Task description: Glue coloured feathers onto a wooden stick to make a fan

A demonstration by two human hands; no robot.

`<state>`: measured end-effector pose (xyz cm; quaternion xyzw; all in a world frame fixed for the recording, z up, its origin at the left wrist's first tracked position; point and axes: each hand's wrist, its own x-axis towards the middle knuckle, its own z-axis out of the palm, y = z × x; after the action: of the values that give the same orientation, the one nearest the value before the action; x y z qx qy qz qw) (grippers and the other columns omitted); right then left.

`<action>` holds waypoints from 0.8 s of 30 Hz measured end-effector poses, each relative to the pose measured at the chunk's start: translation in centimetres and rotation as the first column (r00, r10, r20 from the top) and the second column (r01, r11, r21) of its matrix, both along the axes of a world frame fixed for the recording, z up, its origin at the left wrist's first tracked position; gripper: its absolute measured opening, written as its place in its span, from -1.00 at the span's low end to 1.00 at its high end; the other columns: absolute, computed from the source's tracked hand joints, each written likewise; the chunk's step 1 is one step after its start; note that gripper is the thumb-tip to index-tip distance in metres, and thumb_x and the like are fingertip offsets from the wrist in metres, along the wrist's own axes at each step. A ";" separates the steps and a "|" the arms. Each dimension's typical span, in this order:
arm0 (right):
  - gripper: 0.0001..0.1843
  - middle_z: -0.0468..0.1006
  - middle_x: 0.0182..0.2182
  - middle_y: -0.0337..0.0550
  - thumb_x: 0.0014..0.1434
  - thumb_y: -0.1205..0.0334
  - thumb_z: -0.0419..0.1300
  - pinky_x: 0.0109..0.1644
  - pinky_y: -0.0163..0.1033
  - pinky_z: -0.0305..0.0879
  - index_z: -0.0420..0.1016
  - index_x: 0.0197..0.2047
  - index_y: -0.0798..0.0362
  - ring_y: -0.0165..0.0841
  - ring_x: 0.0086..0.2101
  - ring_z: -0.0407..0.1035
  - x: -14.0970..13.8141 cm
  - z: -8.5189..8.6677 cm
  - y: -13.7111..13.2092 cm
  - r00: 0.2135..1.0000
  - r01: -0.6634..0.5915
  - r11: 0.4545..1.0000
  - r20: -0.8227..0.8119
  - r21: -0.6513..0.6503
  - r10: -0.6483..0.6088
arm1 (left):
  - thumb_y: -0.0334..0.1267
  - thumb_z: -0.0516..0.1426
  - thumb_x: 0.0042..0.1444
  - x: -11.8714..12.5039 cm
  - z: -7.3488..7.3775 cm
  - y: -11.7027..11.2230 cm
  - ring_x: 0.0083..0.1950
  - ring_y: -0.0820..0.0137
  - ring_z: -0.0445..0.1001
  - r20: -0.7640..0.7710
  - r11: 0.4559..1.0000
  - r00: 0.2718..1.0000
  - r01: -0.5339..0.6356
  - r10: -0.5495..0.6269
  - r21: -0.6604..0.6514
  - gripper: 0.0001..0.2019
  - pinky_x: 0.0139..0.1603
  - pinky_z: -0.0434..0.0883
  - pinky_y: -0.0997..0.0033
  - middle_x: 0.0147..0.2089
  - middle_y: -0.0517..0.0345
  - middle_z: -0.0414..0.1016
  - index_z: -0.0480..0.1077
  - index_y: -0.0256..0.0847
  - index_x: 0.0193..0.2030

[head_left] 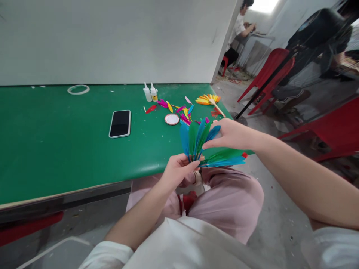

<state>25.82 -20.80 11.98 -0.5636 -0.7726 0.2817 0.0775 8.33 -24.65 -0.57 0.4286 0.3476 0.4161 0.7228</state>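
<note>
My left hand pinches the base of a fan of blue and green feathers, held over the near edge of the green table. Fingers of my right hand are closed on the tip of a blue feather in that fan. More green and blue feathers stick out to the right below my right hand. Loose pink, yellow and red feathers lie on the table behind the fan, beside a small round white lid.
A black phone lies face up mid-table. Two small glue bottles stand near the back wall, a white ring further left. A yellow-orange feather fan lies at the table's right end. Red chairs and another person are beyond.
</note>
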 end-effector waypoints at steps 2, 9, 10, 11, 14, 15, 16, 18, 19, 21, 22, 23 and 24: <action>-0.65 0.37 -0.62 -0.27 -0.14 -0.08 0.30 -0.32 -0.27 0.17 0.48 -0.52 0.06 -0.35 -0.45 0.28 0.0 0.0 0.1 1.000 0.004 1.000 0.007 -0.007 -0.004 | -0.17 0.32 -0.13 0.0 -0.1 -0.1 -0.18 0.25 0.56 -0.004 1.000 1.000 0.010 -0.010 -0.019 -0.74 -0.12 0.48 0.30 -0.22 0.03 0.60 0.55 -0.26 -0.30; -0.54 0.22 -0.71 -0.33 -0.18 -0.20 0.28 -0.33 -0.26 0.15 0.38 -0.62 0.06 -0.40 -0.51 0.20 0.2 -0.6 0.3 0.999 0.034 0.999 0.016 -0.005 -0.034 | -0.15 0.29 -0.07 -0.1 -0.6 -0.2 -0.16 0.25 0.56 0.020 0.999 1.000 0.023 -0.023 -0.032 -0.76 -0.13 0.48 0.31 -0.21 0.05 0.60 0.55 -0.25 -0.28; -0.53 0.21 -0.70 -0.33 -0.16 -0.21 0.27 -0.34 -0.27 0.14 0.37 -0.62 0.07 -0.41 -0.51 0.19 0.3 -0.7 0.3 1.000 0.030 1.000 0.009 0.000 -0.030 | -0.16 0.30 -0.07 -0.1 -0.7 -0.2 -0.17 0.27 0.56 0.011 0.999 1.000 0.024 -0.023 -0.027 -0.77 -0.18 0.48 0.35 -0.22 0.05 0.60 0.55 -0.24 -0.29; -0.53 0.22 -0.69 -0.33 -0.14 -0.20 0.25 -0.34 -0.28 0.12 0.37 -0.61 0.07 -0.42 -0.52 0.18 0.3 -0.7 0.3 1.000 0.023 1.000 -0.003 0.005 -0.022 | -0.16 0.30 -0.08 0.0 -0.7 -0.2 -0.18 0.28 0.56 0.002 0.999 1.000 0.025 -0.025 -0.025 -0.77 -0.23 0.48 0.40 -0.22 0.06 0.60 0.55 -0.24 -0.28; -0.54 0.26 -0.67 -0.32 -0.10 -0.18 0.23 -0.36 -0.29 0.09 0.38 -0.59 0.08 -0.43 -0.51 0.17 0.2 -0.6 0.2 0.999 0.017 1.000 -0.029 0.012 -0.017 | -0.16 0.30 -0.08 0.0 -0.6 -0.2 -0.19 0.29 0.56 -0.010 0.999 0.999 0.038 -0.038 -0.034 -0.75 -0.35 0.47 0.47 -0.20 0.06 0.60 0.55 -0.22 -0.24; -0.54 0.26 -0.67 -0.31 -0.10 -0.18 0.23 -0.37 -0.30 0.08 0.37 -0.60 0.08 -0.44 -0.52 0.17 0.2 -0.6 0.2 0.999 0.026 1.000 -0.026 0.009 -0.026 | -0.16 0.30 -0.08 0.0 -0.6 -0.2 -0.18 0.28 0.56 -0.007 0.999 0.999 0.038 -0.038 -0.039 -0.74 -0.36 0.47 0.48 -0.20 0.06 0.60 0.54 -0.22 -0.24; -0.54 0.26 -0.67 -0.31 -0.10 -0.18 0.23 -0.38 -0.30 0.07 0.36 -0.61 0.09 -0.44 -0.52 0.16 0.1 -0.5 0.1 0.999 0.037 0.999 -0.020 0.003 -0.036 | -0.16 0.30 -0.08 0.0 -0.6 -0.2 -0.17 0.28 0.56 -0.006 0.998 0.999 0.035 -0.036 -0.042 -0.74 -0.35 0.47 0.47 -0.20 0.05 0.60 0.54 -0.23 -0.24; -0.55 0.26 -0.67 -0.31 -0.09 -0.17 0.22 -0.40 -0.31 0.06 0.36 -0.61 0.09 -0.45 -0.53 0.16 0.0 -0.5 0.1 0.999 0.050 0.999 -0.007 -0.011 -0.051 | -0.15 0.30 -0.08 0.1 -0.7 -0.2 -0.16 0.27 0.55 0.001 0.999 1.000 0.027 -0.027 -0.042 -0.73 -0.30 0.48 0.43 -0.20 0.04 0.60 0.54 -0.23 -0.24; -0.55 0.26 -0.67 -0.31 -0.09 -0.17 0.22 -0.40 -0.31 0.05 0.37 -0.60 0.09 -0.45 -0.53 0.16 0.0 -0.4 0.1 0.999 0.052 0.999 -0.003 -0.016 -0.052 | -0.15 0.30 -0.09 0.1 -0.8 -0.2 -0.16 0.26 0.55 0.006 0.999 1.000 0.023 -0.023 -0.043 -0.73 -0.26 0.48 0.40 -0.20 0.04 0.60 0.54 -0.24 -0.25; -0.57 0.27 -0.66 -0.30 -0.08 -0.16 0.21 -0.40 -0.31 0.05 0.39 -0.57 0.09 -0.45 -0.53 0.16 -0.1 -0.4 0.0 0.999 0.048 0.999 -0.001 -0.022 -0.048 | -0.15 0.31 -0.09 0.1 -1.1 -0.2 -0.15 0.26 0.55 0.021 0.999 1.000 0.020 -0.019 -0.043 -0.73 -0.19 0.48 0.36 -0.20 0.04 0.60 0.54 -0.23 -0.25; -0.57 0.28 -0.66 -0.31 -0.07 -0.15 0.21 -0.40 -0.31 0.05 0.40 -0.56 0.09 -0.45 -0.53 0.17 -0.2 -0.4 0.1 0.999 0.046 0.999 -0.003 -0.022 -0.046 | -0.15 0.31 -0.09 0.1 -1.2 -0.2 -0.15 0.27 0.55 0.028 0.999 0.999 0.021 -0.020 -0.043 -0.73 -0.16 0.47 0.34 -0.20 0.05 0.60 0.54 -0.23 -0.25; -0.58 0.28 -0.65 -0.31 -0.07 -0.14 0.21 -0.40 -0.31 0.05 0.41 -0.55 0.09 -0.45 -0.52 0.17 -0.2 -0.3 0.0 0.999 0.045 0.999 -0.005 -0.022 -0.045 | -0.16 0.30 -0.08 0.1 -1.2 -0.2 -0.16 0.27 0.55 0.033 0.999 0.999 0.021 -0.020 -0.041 -0.74 -0.15 0.47 0.34 -0.20 0.05 0.60 0.54 -0.23 -0.25; -0.59 0.29 -0.65 -0.31 -0.07 -0.14 0.21 -0.40 -0.31 0.05 0.41 -0.54 0.09 -0.45 -0.52 0.17 -0.2 -0.3 0.0 0.999 0.046 0.999 -0.006 -0.022 -0.046 | -0.17 0.30 -0.08 0.1 -1.2 -0.2 -0.16 0.28 0.55 0.033 0.999 0.999 0.022 -0.021 -0.038 -0.75 -0.14 0.47 0.34 -0.20 0.06 0.60 0.54 -0.23 -0.25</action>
<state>25.58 -20.76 11.67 -0.5812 -0.7559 0.2903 0.0803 8.44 -24.87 -1.78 0.4114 0.3390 0.4086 0.7408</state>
